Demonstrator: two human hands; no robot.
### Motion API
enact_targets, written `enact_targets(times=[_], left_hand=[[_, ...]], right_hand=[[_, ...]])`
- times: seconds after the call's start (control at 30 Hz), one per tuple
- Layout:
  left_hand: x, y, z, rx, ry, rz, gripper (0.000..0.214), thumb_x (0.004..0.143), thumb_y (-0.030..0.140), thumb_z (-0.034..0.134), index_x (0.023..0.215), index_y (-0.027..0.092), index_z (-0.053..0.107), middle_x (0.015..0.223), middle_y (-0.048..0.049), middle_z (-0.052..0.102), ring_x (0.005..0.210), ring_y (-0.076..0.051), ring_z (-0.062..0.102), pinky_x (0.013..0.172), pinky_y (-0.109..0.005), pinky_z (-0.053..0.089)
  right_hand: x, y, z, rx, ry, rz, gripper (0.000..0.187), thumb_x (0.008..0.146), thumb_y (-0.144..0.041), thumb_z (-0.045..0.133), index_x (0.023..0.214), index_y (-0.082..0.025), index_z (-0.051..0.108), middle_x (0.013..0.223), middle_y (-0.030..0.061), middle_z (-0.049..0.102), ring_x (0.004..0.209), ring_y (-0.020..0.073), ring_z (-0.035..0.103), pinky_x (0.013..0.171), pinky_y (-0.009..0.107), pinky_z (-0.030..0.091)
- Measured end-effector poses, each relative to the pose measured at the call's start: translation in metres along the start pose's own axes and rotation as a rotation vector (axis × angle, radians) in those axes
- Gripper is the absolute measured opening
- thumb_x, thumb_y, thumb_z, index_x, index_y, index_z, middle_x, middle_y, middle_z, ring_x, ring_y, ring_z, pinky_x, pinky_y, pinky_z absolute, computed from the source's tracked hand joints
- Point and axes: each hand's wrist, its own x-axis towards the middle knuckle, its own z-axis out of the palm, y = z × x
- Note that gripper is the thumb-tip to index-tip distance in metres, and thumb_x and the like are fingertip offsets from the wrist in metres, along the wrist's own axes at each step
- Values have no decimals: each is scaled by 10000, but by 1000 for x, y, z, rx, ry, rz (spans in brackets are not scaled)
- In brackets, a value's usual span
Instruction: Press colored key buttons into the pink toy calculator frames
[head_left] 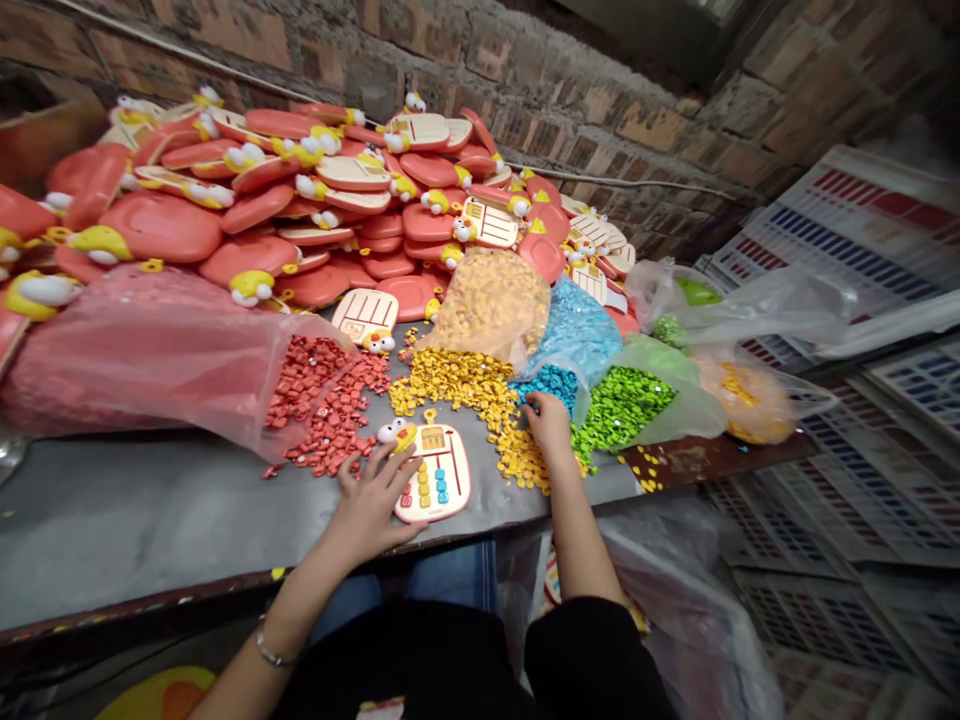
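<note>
A cream plastic toy panel [451, 462] with a red rim and a duck head lies face up near the table's front edge. Red, yellow and blue button pieces sit in its columns. My left hand [375, 500] grips its left side, fingers over the duck head and thumb along the bottom edge. My right hand [551, 425] reaches to the blue pieces [553, 381], fingertips curled together; what they hold, if anything, is hidden. Loose yellow pieces [465, 385] spread between the hands. Green pieces [626, 408] lie to the right, red pieces [330, 410] to the left.
Behind the pieces rises a tall heap of red-backed toy panels [360, 215] against a brick wall [510, 75]. Clear bags, including a large red-filled one [165, 350], lie open on the grey tabletop [172, 510]. Plastic crates [847, 240] stand at the right.
</note>
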Motion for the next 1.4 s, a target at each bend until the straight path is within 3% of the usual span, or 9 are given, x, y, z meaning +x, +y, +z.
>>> enact_targets(times=[0.2,0.33,0.43,0.53,0.67,0.9,1.23,1.3,1.4], left_hand=[[-1,0,-1,-2,-2,-2,691,753,466,665,1386,257,485,1453,-99,469,1336,-378,335,1054,-569,141],[-1,0,0,-6,4,2,691,748,473,667,1379,253,491,1455,-95,469,1335,-371,341,1054,-566,142],[-1,-1,0,-17,2,4,684,758,494,657,1377,254,491,1464,-86,459,1337,-365,342,1054,-561,144],[-1,-1,0,-16,6,2,675,768,512,651,1374,255,498,1467,-87,456,1338,-363,343,1058,-554,141],[-1,-1,-1,-1,10,1,684,761,515,662,1374,257,504,1457,-90,468,1335,-366,346,1060,-544,153],[0,-1,-3,-8,12,0,694,755,530,662,1375,263,502,1442,-89,487,1327,-369,361,1054,-555,148],[-1,-3,-1,-13,14,1,694,759,515,657,1394,296,482,1441,-84,486,1330,-370,354,1064,-557,137],[-1,-3,-2,-17,11,-1,693,751,510,663,1386,292,491,1435,-89,492,1330,-373,354,1060,-551,147],[0,-2,-4,-17,0,-4,686,738,492,674,1368,275,509,1428,-95,499,1327,-376,358,1048,-554,160]], right_hand=[[11,2,13,-181,-55,-59,154,800,-104,523,856,-173,648,859,87,638,833,216,560,763,301,420],[-3,-4,5,45,112,-101,134,822,-151,496,851,-179,623,867,74,596,787,210,554,744,327,465],[-21,-29,0,288,152,-149,121,847,-179,508,873,-196,624,908,68,584,786,195,571,721,318,497],[-37,-64,7,408,-7,-292,124,866,-167,542,913,-210,648,932,58,609,845,192,588,755,313,494],[-44,-91,32,338,-190,-433,135,869,-117,571,865,-203,675,886,50,618,868,195,559,784,322,463],[-49,-82,36,321,-307,-479,163,889,-132,574,761,-191,658,771,27,536,780,184,514,701,302,425],[-58,-90,19,595,-606,-450,119,858,-233,637,956,-204,698,918,39,685,893,189,613,813,311,478],[-51,-76,12,652,-560,-348,181,853,-309,643,993,-207,696,947,48,696,877,192,628,786,309,492],[-32,-44,5,620,-193,-118,187,867,-329,582,943,-195,688,922,65,696,846,204,633,748,318,495]])
